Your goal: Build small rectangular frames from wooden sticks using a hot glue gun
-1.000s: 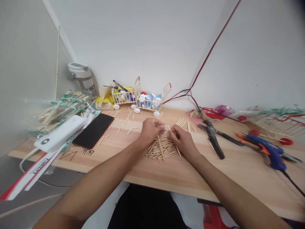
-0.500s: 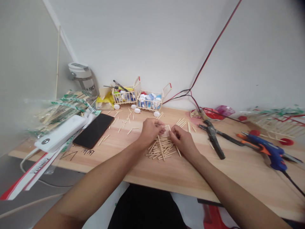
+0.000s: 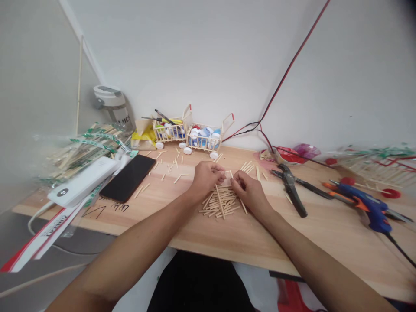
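Left hand [image 3: 205, 178]: grip pressed together above the pile; anything in it is hidden.
Right hand [image 3: 247, 194]: grip pinching a short stick [image 3: 231, 173] near its lower end.
Stick axis: runs away from the person, far end tilted toward the left hand.
Pile [image 3: 220, 203]: loose crossed sticks on the bench [image 3: 325, 242], beneath both hands.
Handling: a light fingertip pinch, kept clear of the pile, seems best.

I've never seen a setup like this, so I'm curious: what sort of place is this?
It looks like a craft workbench: a blue hot glue gun, pliers, and little carts built from wooden sticks, with loose sticks piled nearby.
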Tool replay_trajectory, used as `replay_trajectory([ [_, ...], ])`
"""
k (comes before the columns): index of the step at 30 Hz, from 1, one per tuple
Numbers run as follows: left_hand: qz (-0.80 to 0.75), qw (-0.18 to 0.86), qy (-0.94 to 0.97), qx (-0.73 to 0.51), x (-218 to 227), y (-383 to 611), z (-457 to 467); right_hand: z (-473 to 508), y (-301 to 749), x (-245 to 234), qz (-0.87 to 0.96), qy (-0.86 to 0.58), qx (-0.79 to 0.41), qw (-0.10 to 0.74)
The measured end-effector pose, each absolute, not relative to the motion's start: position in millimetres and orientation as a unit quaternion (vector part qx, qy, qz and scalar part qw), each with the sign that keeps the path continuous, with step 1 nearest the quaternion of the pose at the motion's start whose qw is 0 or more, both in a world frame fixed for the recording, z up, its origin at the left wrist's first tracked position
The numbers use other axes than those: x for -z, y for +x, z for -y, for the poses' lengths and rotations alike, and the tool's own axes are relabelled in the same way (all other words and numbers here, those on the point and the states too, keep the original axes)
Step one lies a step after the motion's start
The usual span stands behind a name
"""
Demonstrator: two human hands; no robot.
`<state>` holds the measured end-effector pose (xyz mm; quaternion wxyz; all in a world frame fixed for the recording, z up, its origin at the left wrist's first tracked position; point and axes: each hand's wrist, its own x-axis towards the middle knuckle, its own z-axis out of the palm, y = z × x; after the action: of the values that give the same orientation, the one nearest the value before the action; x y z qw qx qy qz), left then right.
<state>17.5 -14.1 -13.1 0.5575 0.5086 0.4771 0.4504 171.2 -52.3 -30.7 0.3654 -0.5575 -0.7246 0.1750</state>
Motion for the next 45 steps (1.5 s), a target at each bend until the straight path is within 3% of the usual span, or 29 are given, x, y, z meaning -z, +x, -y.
replay_trajectory([
  [45,-0.476,0.560,0.507,-0.450,11.9,16.9,14.3,52.0,172.0,31.1,0.722,-0.556,-0.186,0.366],
])
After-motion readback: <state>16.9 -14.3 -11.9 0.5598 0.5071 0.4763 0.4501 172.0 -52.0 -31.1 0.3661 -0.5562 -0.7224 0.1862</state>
